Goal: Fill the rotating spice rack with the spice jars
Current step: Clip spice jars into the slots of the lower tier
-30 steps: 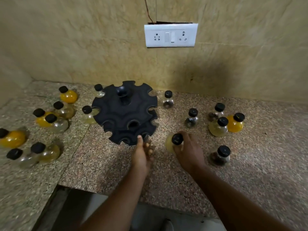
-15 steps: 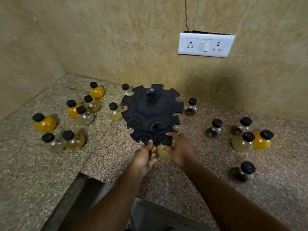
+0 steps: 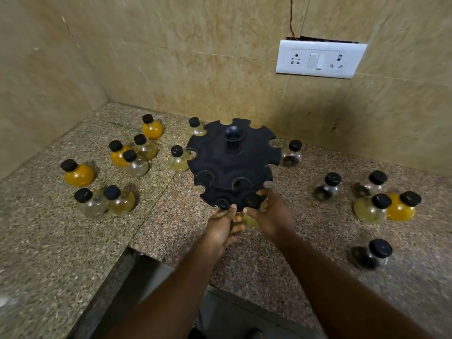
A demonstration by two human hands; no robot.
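Observation:
A black two-tier spice rack (image 3: 232, 162) with notched edges and a central knob stands on the granite counter. My right hand (image 3: 271, 216) grips a round yellowish jar (image 3: 249, 220) with a black cap, its neck sitting at a notch on the rack's near lower edge. My left hand (image 3: 223, 226) grips the rack's near rim with its thumb on top, touching the jar's left side. Most of the jar's body is hidden behind both hands.
Several loose black-capped jars lie left of the rack, among them an orange one (image 3: 78, 173) and a pale one (image 3: 119, 200). More stand on the right, including a dark jar (image 3: 371, 254) and an orange one (image 3: 402, 206). A wall socket (image 3: 319, 59) hangs behind. The counter edge (image 3: 137, 250) steps inward near me.
My right hand carried the yellowish jar left from the counter up to the rack's near edge. My left hand stayed at the rack's rim. The camera view shifted left.

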